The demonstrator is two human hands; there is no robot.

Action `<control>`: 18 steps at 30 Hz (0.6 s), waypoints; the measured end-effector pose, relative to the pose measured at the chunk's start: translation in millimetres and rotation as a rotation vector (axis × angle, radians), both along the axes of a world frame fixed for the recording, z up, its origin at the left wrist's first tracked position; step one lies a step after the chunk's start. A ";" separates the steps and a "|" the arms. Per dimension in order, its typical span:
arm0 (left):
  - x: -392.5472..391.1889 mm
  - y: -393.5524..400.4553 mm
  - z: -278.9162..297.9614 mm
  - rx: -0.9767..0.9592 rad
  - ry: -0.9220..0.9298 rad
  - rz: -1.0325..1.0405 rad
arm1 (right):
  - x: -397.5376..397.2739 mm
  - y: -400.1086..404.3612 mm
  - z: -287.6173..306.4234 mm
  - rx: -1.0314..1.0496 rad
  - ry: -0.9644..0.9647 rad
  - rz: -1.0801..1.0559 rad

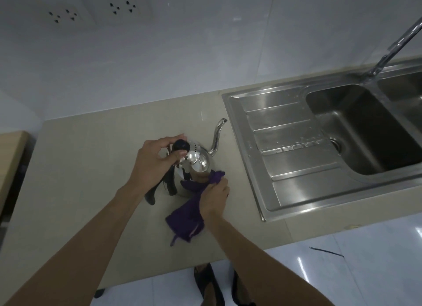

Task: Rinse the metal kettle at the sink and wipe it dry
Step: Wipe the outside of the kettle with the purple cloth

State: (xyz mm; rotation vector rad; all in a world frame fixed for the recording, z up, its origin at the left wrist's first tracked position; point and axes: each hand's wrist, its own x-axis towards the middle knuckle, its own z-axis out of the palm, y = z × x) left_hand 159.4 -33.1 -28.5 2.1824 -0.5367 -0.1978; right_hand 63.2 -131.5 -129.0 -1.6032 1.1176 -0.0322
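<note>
A shiny metal kettle (198,163) with a thin curved spout (217,135) and black handle (157,190) stands on the beige counter (91,168), left of the sink. My left hand (157,159) grips the black knob of its lid (181,146) from above. My right hand (214,197) holds a purple cloth (186,221) and presses its upper end against the kettle's near right side. The rest of the cloth hangs down onto the counter.
The steel sink (370,132) with its wet ribbed drainboard (292,146) lies to the right, a tap (395,47) slanting over it. Wall sockets (66,15) sit on the white tiled wall. A wooden surface (11,155) adjoins the counter's left. My feet show below the counter edge.
</note>
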 end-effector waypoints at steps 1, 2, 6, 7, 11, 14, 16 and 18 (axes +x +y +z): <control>-1.7 0.6 -0.8 0.001 -0.001 0.007 | -9.2 12.9 5.1 0.016 -0.006 -0.011; -4.1 0.9 -1.5 0.003 -0.002 0.009 | -16.6 26.2 12.4 0.011 -0.048 -0.021; -12.0 -3.0 -2.1 0.017 0.028 -0.017 | -17.3 40.4 51.2 -0.269 -0.421 0.040; -13.0 -4.0 -1.6 0.021 0.026 -0.002 | -9.5 28.8 55.8 -0.346 -0.473 0.067; -18.3 -3.4 -4.5 0.079 0.001 0.058 | 5.5 -28.3 49.0 -0.355 -0.358 0.179; -23.3 -2.9 -5.6 0.061 -0.027 0.070 | 5.8 -41.4 48.1 -0.489 -0.420 0.334; -21.5 -6.3 -3.9 0.043 -0.070 0.085 | 18.2 -49.1 50.0 -0.601 -0.538 0.433; -18.8 -8.8 -3.6 0.032 -0.094 0.105 | 31.3 -64.8 52.1 -0.572 -0.542 0.491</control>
